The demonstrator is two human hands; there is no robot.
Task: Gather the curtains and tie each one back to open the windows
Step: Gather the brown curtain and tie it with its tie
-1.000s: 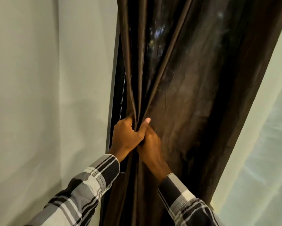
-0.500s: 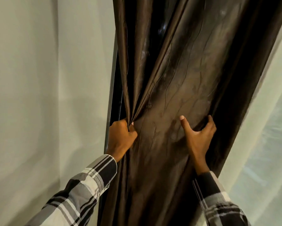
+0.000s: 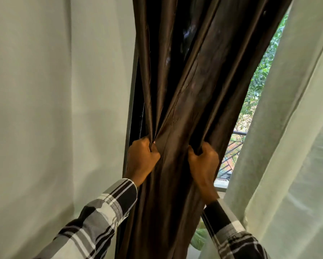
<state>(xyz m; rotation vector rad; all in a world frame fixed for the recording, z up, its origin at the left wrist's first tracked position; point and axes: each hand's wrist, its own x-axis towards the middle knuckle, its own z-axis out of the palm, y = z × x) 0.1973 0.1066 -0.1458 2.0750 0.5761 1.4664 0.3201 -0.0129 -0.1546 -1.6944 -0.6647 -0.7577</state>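
- Head view: the left hand (image 3: 142,158) clenches a bunch of pleats at the near-wall edge of the brown curtain (image 3: 190,86), fingers curled tight round the folds.
- Right hand (image 3: 203,161) grips the curtain's other edge at about the same height, fingers wrapped round the cloth, knuckles toward the camera.
- Curtain hangs between the wall (image 3: 54,109) on the left and a pale curtain (image 3: 291,128) on the right; its folds fan upward from the two fists, with a flat, slack panel between them.
- Step in hand, by the look of it: gathering. It would go best if the right fist carries its edge across to the left fist, folding the slack panel into pleats rather than crumpling it, so one hand can hold the whole bundle.
- No tie-back shows in frame; a hand will likely need to be free to find one.
- Satin-like cloth looks slippery; a firm grip at even height should keep folds from sliding out.
- Open room: a strip of window (image 3: 254,101) with greenery and a railing (image 3: 233,146) shows between the two curtains, so the right edge has space.
- Left edge sits close against the dark window frame (image 3: 132,109); little room there.
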